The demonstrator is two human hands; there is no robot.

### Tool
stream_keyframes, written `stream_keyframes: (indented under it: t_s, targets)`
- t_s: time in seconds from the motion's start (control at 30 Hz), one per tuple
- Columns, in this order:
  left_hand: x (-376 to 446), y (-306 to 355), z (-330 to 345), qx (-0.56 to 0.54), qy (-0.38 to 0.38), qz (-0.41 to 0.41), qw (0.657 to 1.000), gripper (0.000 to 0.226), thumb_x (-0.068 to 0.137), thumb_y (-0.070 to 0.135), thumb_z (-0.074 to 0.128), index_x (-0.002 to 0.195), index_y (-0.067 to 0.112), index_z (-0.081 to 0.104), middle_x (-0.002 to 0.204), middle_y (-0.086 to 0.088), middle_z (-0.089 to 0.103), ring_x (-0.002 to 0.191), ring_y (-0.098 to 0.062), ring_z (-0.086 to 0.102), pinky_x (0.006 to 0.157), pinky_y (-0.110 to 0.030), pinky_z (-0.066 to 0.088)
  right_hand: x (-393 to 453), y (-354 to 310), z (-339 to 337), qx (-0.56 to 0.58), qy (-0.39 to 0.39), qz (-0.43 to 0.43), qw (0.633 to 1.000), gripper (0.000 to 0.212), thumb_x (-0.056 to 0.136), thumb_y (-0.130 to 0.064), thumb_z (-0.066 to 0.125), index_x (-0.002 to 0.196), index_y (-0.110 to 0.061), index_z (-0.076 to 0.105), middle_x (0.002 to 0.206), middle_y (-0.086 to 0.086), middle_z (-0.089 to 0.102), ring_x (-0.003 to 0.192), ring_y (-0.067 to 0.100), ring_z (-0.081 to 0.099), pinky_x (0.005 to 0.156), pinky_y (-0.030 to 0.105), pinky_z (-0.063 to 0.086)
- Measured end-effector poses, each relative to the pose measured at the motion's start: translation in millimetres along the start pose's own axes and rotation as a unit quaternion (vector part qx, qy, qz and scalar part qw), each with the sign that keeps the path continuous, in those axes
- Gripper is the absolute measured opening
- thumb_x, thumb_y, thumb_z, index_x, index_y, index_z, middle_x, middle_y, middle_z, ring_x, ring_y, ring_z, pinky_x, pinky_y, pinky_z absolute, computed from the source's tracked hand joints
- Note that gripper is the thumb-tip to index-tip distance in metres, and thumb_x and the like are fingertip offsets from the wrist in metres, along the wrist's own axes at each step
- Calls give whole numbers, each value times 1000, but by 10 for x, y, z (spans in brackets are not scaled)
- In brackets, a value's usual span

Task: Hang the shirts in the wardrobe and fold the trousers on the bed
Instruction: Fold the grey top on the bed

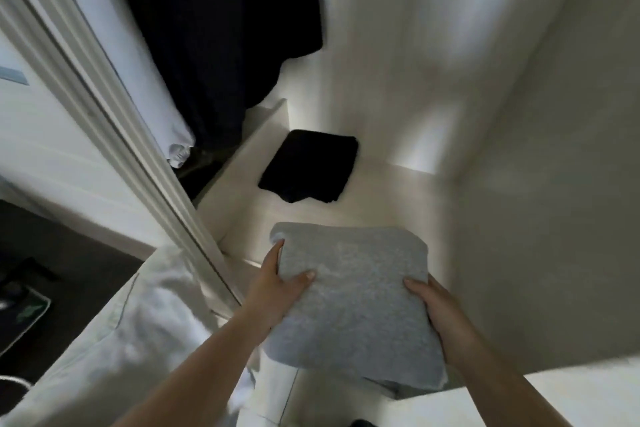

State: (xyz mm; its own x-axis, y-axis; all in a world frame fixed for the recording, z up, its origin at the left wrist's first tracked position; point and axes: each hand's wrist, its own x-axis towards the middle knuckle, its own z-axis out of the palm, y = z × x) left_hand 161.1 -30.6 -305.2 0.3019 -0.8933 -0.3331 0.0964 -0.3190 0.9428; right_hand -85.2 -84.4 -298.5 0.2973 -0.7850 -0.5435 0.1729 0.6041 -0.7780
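Both hands, left [277,282] and right [438,310], are gripping the folded grey fabric bundle [349,295], with a folded black garment [310,165] already lying on the white wardrobe shelf [381,198] at twelve o'clock.

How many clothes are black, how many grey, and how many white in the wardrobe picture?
Black or dark: 2, the folded black garment on the shelf and the dark hanging garment.
Grey: 1, the folded grey garment held by the left hand and right hand.
White: 1, the white hanging garment.
Total: 4.

White wardrobe shelf [381,191], folded black garment [308,166] lying flat toward its back left
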Motion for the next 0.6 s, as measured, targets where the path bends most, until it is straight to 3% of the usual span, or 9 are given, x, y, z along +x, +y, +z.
stream_keyframes:
  t_s: [0.13, 0.23, 0.3, 0.37, 0.4, 0.47, 0.53, 0.6]
  targets:
    - [517, 71, 202, 42, -44, 14, 998, 56, 80, 23, 76, 120, 49, 45, 114, 8, 64, 93, -11, 68, 72, -28, 58, 269, -94, -154, 56, 20, -14, 998, 30, 90, -17, 55, 115, -32, 63, 104, 14, 71, 89, 35, 70, 62, 41, 57]
    - [930, 60, 363, 48, -78, -5, 996, 61, 87, 11, 65, 127, 49, 40, 116, 8, 62, 94, -12, 68, 69, -25, 56, 525, -155, -277, 53, 74, -33, 995, 36, 90, -8, 47, 117, -27, 61, 97, 13, 72, 81, 31, 71, 58, 37, 56]
    - [1204, 44, 516, 56, -107, -29, 992, 61, 89, 3, 56, 122, 52, 40, 113, 16, 61, 91, -8, 68, 67, -25, 56, 729, -200, -373, 45, 111, -42, 992, 40, 89, -2, 43, 121, -21, 58, 100, 13, 72, 78, 28, 71, 58, 34, 55]
    - [1422, 16, 587, 75, -129, -46, 988, 62, 89, 0, 54, 118, 54, 41, 110, 23, 60, 86, -2, 68, 63, -23, 56, 918, -208, -433, 32, 129, -45, 990, 46, 89, 3, 41, 129, -17, 52, 115, 17, 66, 90, 31, 68, 66, 36, 56]
    - [1520, 8, 605, 87, -137, -51, 985, 62, 90, 0, 54, 124, 51, 40, 117, 20, 58, 92, -2, 66, 67, -23, 56, 1016, -207, -459, 19, 138, -44, 989, 49, 90, 4, 39, 133, -15, 50, 121, 19, 62, 98, 34, 65, 73, 39, 55]
    - [1766, 10, 638, 124, -149, -54, 980, 68, 91, 3, 53, 143, 39, 28, 141, 8, 43, 120, -12, 53, 92, -32, 52, 1248, -248, -514, -11, 157, -43, 987, 51, 89, 7, 38, 137, -11, 46, 127, 22, 58, 109, 39, 60, 83, 41, 53]
    - [2023, 25, 698, 160, -165, -33, 973, 75, 92, 5, 52, 151, 36, 16, 151, 6, 30, 135, -16, 36, 109, -37, 37, 1469, -350, -582, -32, 174, -45, 983, 52, 88, 9, 37, 137, -7, 45, 128, 23, 57, 109, 38, 59, 81, 37, 53]
    - [2256, 57, 817, 179, -175, -9, 968, 76, 94, 8, 51, 151, 37, 10, 154, 8, 24, 139, -14, 29, 111, -32, 31, 1703, -495, -680, -55, 187, -46, 980, 50, 90, 6, 39, 136, -11, 47, 126, 20, 60, 103, 32, 62, 73, 31, 54]
